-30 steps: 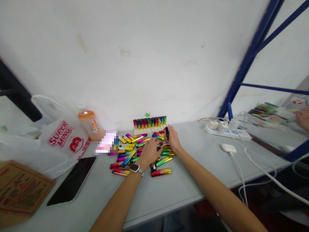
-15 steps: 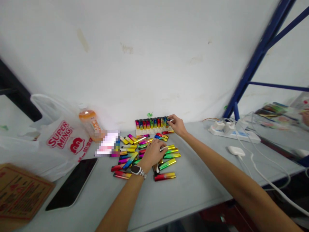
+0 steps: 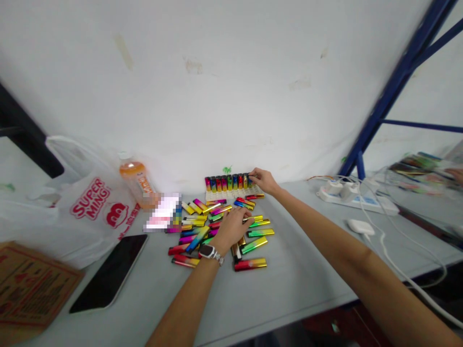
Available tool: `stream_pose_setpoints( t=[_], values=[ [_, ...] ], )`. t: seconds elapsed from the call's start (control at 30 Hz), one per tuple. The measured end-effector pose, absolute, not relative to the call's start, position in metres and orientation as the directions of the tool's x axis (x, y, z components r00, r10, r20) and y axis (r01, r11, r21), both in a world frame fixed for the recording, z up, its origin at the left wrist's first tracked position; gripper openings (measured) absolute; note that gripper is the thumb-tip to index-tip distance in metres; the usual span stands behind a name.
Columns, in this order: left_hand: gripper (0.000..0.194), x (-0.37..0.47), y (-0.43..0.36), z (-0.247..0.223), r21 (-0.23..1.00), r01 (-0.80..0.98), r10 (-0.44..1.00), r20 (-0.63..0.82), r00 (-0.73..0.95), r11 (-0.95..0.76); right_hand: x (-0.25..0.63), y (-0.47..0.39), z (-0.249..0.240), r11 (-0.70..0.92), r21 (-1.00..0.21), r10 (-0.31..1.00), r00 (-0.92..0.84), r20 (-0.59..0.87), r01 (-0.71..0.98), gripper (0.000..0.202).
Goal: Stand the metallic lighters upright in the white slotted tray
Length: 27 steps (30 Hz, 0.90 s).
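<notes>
Shiny two-coloured lighters (image 3: pixel 197 239) lie in a loose pile on the grey table. Behind them, against the wall, a row of lighters (image 3: pixel 229 182) stands upright along the back of a pale slotted tray (image 3: pixel 217 195). At the row's right end, my right hand (image 3: pixel 265 181) has its fingertips closed on the last lighter (image 3: pixel 251 180), which they partly cover. My left hand (image 3: pixel 233 225), with a watch on its wrist, rests over the pile. A yellow lighter (image 3: pixel 256 218) sticks out between its thumb and fingers; the hand hides the lighters below.
On the left are a phone (image 3: pixel 110 272), a cardboard box (image 3: pixel 36 284), a white plastic bag (image 3: pixel 90 221) and an orange drink bottle (image 3: pixel 135 180). At right, a power strip (image 3: pixel 361 200), a white charger (image 3: pixel 360 226) and cables lie near a blue metal frame (image 3: pixel 383 96).
The view has shifted slightly, moving the scene a little within the picture. My right hand stays at the row's right end, and my left hand stays over the pile.
</notes>
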<state>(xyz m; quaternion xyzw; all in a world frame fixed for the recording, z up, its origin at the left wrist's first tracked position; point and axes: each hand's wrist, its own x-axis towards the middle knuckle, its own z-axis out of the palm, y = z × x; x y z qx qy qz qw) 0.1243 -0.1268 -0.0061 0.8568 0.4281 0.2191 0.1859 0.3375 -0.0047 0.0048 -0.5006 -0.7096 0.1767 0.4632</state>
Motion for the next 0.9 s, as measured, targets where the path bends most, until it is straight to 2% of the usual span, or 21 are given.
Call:
stream_pose_setpoints(
  t=[0.1, 0.23, 0.37, 0.53, 0.63, 0.73, 0.9],
  values=[
    [0.019, 0.125, -0.126, -0.006, 0.485, 0.661, 0.81, 0.211, 0.547, -0.573, 0.336, -0.004, 0.005, 0.425, -0.674, 0.864, -0.049, 0.501, 0.604, 0.014],
    [0.02, 0.125, -0.124, -0.007, 0.476, 0.656, 0.802, 0.224, 0.554, -0.586, 0.332, -0.01, 0.001, 0.38, -0.518, 0.828, -0.032, 0.56, 0.766, 0.02],
    [0.021, 0.123, -0.124, -0.004, 0.466, 0.628, 0.779, 0.304, 0.549, -0.624, 0.326, -0.022, -0.004, 0.292, -0.433, 0.821, 0.009, 0.57, 0.853, 0.032],
    [0.027, 0.115, -0.127, 0.006, 0.624, 0.522, 0.808, 0.363, 0.465, -0.581, 0.326, -0.039, -0.002, 0.172, -0.334, 0.887, 0.002, 0.461, 0.927, 0.045],
    [0.029, 0.108, -0.131, 0.01, 0.719, 0.448, 0.844, 0.401, 0.356, -0.531, 0.326, -0.05, 0.0, 0.149, -0.265, 0.925, -0.039, 0.379, 0.953, 0.058],
    [0.033, 0.104, -0.131, 0.009, 0.804, 0.354, 0.878, 0.417, 0.236, -0.477, 0.322, -0.064, -0.001, 0.192, -0.313, 0.917, -0.056, 0.396, 0.93, 0.065],
    [0.036, 0.107, -0.132, 0.004, 0.86, 0.209, 0.885, 0.453, 0.105, -0.465, 0.293, -0.098, -0.002, 0.4, -0.612, 0.789, 0.083, 0.608, 0.682, 0.045]
  ],
)
